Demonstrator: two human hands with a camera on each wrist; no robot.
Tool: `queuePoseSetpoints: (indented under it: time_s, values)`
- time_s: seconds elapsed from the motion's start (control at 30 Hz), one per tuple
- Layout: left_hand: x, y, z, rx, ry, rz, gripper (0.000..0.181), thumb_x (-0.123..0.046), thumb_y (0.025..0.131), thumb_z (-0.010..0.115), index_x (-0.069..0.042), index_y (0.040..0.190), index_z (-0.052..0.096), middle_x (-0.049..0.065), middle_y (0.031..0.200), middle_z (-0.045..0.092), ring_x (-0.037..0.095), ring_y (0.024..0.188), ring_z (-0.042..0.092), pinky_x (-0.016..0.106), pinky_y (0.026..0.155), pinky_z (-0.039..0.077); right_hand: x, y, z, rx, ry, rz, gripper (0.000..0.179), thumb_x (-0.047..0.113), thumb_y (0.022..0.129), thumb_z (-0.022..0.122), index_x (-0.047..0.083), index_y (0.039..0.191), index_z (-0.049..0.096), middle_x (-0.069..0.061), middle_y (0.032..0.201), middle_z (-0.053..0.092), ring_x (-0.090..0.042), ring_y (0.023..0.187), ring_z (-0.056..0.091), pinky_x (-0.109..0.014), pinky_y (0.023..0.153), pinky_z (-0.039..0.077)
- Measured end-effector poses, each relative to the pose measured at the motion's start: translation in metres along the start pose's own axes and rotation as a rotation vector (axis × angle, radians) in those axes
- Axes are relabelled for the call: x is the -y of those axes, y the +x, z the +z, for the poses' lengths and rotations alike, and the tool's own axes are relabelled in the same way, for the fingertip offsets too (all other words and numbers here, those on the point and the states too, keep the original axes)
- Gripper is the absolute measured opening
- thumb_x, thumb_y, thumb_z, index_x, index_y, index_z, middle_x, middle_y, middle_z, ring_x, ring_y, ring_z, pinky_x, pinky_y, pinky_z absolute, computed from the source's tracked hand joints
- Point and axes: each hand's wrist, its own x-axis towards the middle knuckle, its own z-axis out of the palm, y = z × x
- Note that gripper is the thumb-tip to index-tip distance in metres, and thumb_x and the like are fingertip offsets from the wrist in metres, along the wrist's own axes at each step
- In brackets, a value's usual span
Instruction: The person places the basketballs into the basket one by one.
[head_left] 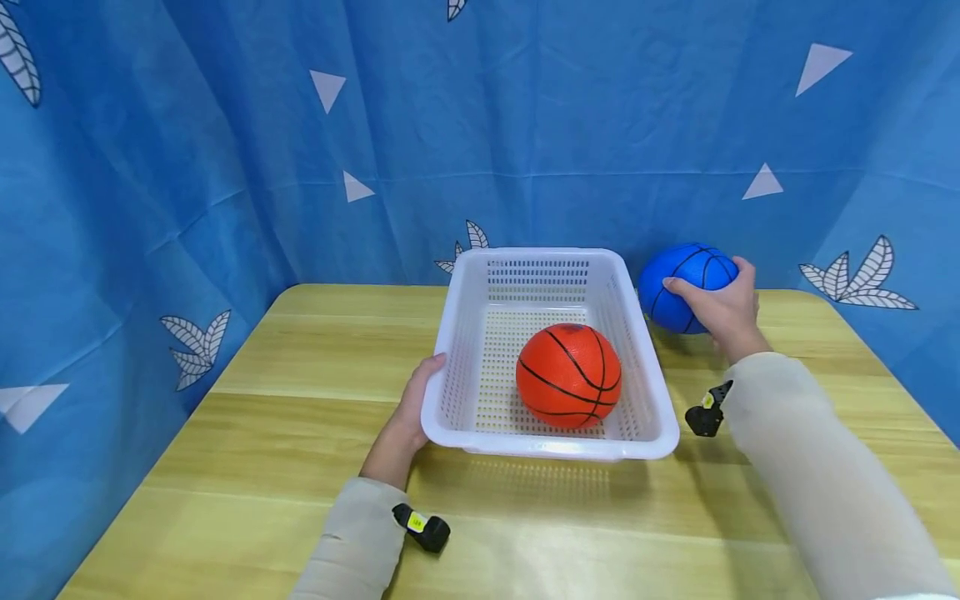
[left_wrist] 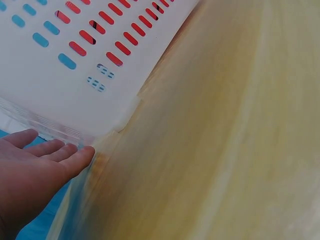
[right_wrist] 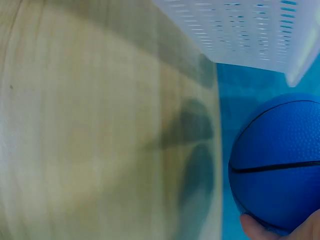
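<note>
A white plastic basket (head_left: 551, 447) with slotted walls stands near the middle of the wooden table, and an orange-red mini basketball (head_left: 568, 377) lies inside it, toward the front right. At the basket's left side is my left hand (head_left: 411, 404); in the left wrist view its fingers (left_wrist: 75, 161) are stretched out against the basket wall (left_wrist: 60, 95). My right hand (head_left: 726, 310) grips a blue mini basketball (head_left: 678, 287) beside the basket's far right corner. In the right wrist view that blue ball (right_wrist: 280, 155) is partly cut off, with only the fingertips (right_wrist: 255, 229) showing below it.
A blue cloth (head_left: 525, 125) with white triangles and leaf prints hangs behind the table and along its sides. The wooden table (head_left: 300, 375) extends around the basket. Small black cameras sit on the left wrist (head_left: 427, 532) and right wrist (head_left: 707, 412).
</note>
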Motion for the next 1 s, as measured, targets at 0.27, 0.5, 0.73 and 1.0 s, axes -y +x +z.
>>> queuePoseSetpoints:
  time_s: [0.27,0.5,0.73,1.0]
  values:
    - [-0.002,-0.002,0.001,-0.001,0.007,-0.006,0.061,-0.041,0.094,0.024,-0.013,0.148,0.024,0.028,0.14,0.032,0.031,0.115,0.043,0.041,0.094,0.036,0.032,-0.011,-0.01,-0.02,-0.145,-0.203,0.111,0.062,0.073,0.066,0.028,0.15,-0.005,-0.022,0.154,0.004,-0.051,0.134,0.016,-0.07,0.094,0.031]
    - [-0.001,-0.002,0.0,0.004,0.023,0.002,0.063,-0.043,0.095,0.022,-0.011,0.149,0.021,0.026,0.14,0.032,0.031,0.116,0.042,0.04,0.094,0.036,0.065,-0.022,-0.01,0.006,-0.261,-0.355,0.105,0.059,0.075,0.065,0.026,0.151,0.002,-0.024,0.15,0.014,-0.052,0.131,0.023,-0.071,0.09,0.033]
    - [-0.005,-0.001,0.0,-0.005,0.005,-0.015,0.061,-0.04,0.094,0.023,-0.012,0.149,0.022,0.027,0.14,0.032,0.033,0.118,0.042,0.042,0.095,0.036,0.099,-0.035,0.005,0.111,-0.397,-0.444,0.104,0.056,0.073,0.069,0.024,0.151,0.008,-0.027,0.145,0.022,-0.051,0.126,0.028,-0.07,0.088,0.036]
    - [-0.003,0.0,-0.001,0.013,-0.008,-0.016,0.062,-0.04,0.095,0.022,-0.011,0.149,0.02,0.028,0.142,0.03,0.036,0.121,0.039,0.045,0.098,0.034,0.118,-0.042,0.03,0.204,-0.517,-0.508,0.1,0.051,0.073,0.071,0.021,0.15,0.014,-0.027,0.142,0.025,-0.053,0.12,0.034,-0.068,0.087,0.039]
